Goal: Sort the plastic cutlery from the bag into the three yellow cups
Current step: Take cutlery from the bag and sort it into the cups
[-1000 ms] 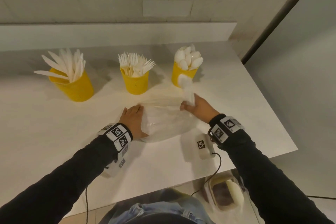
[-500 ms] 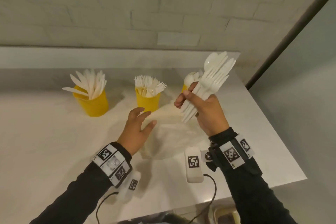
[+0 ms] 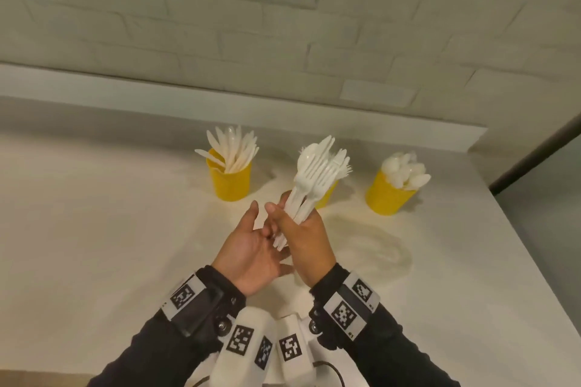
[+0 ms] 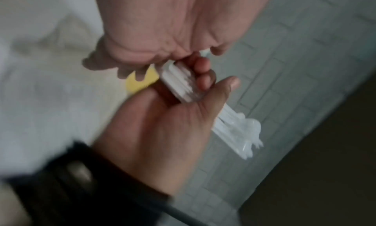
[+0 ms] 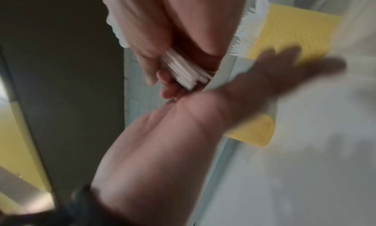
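Note:
My right hand (image 3: 294,214) grips a bundle of white plastic cutlery (image 3: 317,173) by the handles, heads up, above the table; forks and a spoon show at its top. My left hand (image 3: 262,231) is open, palm turned to the bundle, with its fingers at the handle ends (image 5: 183,68). Three yellow cups stand behind: a knife cup (image 3: 232,181) on the left, a fork cup (image 3: 327,195) mostly hidden by the bundle, and a spoon cup (image 3: 388,195) on the right. The clear bag (image 3: 380,248) lies flat to the right of my hands.
The white table (image 3: 110,245) ends at a right edge (image 3: 534,261) close to the spoon cup. A low white ledge (image 3: 125,88) and a white brick wall close off the back. Both wrist views are blurred.
My right hand pulled the cutlery bundle out of the bag and raised it. My left hand left the bag and came up to the bundle's handle ends.

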A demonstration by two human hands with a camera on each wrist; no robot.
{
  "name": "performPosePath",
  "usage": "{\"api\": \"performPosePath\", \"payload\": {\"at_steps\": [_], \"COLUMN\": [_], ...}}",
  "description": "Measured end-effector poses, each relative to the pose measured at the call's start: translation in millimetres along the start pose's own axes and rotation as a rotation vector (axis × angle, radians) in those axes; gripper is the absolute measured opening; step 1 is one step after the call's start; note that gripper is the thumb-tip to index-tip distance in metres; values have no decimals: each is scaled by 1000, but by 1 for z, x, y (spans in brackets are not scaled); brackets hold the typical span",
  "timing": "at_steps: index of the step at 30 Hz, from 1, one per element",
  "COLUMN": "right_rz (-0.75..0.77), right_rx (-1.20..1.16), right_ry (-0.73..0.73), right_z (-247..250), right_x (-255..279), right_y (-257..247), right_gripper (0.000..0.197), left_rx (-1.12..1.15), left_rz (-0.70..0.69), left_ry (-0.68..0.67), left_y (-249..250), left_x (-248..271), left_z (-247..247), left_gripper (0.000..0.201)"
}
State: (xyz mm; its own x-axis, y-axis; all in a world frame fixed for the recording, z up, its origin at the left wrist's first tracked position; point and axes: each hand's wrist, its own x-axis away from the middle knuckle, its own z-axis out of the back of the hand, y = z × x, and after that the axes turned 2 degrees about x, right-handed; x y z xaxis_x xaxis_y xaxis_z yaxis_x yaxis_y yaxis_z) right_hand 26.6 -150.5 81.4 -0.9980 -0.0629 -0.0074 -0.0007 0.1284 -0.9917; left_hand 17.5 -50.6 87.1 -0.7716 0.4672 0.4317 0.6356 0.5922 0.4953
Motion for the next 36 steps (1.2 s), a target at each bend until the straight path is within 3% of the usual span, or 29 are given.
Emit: {"api": "performPosePath", "payload": {"at_steps": [2,4,6,9,12,15,18,21,24,26,29,33,36], "right_rz": [-61,-150,-224,-274,-276,-235,-181,-147,-214,-231,-246,-284,-280], "right_rx": [35,60,133,240,237,256,245,115,-20,-62,-85,-136,-139], "right_ry": [23,58,39,-23,-28,-23,-114,-192,-108,-3,125,201,182], "right_z": [-2,-4,-9,-21,-29,-30,-23,-9,13,33,69,108,123], "right_x": [-2,-5,-5,-2,-2,-6,-8,-7,-7,-6,-3,0,2], "right_y": [9,16,21,27,31,32,26,18,15,16,15,10,7], "right_gripper": [22,22,18,20,29,34,45,37,35,36,28,26,29], "left_rx": [-296,-613,-907,-1163,-1179,-1137,-1046,-850,-593,-551,-600,-842,-999], "left_rz": [-69,-245,-384,-501,-628,-685,-648,-531,-440,-485,-638,-840,-865], "left_ry": [114,231,266,380,524,563,494,378,291,279,301,384,467], "left_y": [5,17,28,32,27,29,34,41,44,51,67,67,56], "left_x": [5,8,12,15,15,12,8,4,-3,-11,-34,-79,-113], "left_z": [13,24,28,25,22,22,24,21,8,-3,-16,-39,-48], "left_gripper": [46,34,27,27,29,18,14,13,5,8,17,13,20]}}
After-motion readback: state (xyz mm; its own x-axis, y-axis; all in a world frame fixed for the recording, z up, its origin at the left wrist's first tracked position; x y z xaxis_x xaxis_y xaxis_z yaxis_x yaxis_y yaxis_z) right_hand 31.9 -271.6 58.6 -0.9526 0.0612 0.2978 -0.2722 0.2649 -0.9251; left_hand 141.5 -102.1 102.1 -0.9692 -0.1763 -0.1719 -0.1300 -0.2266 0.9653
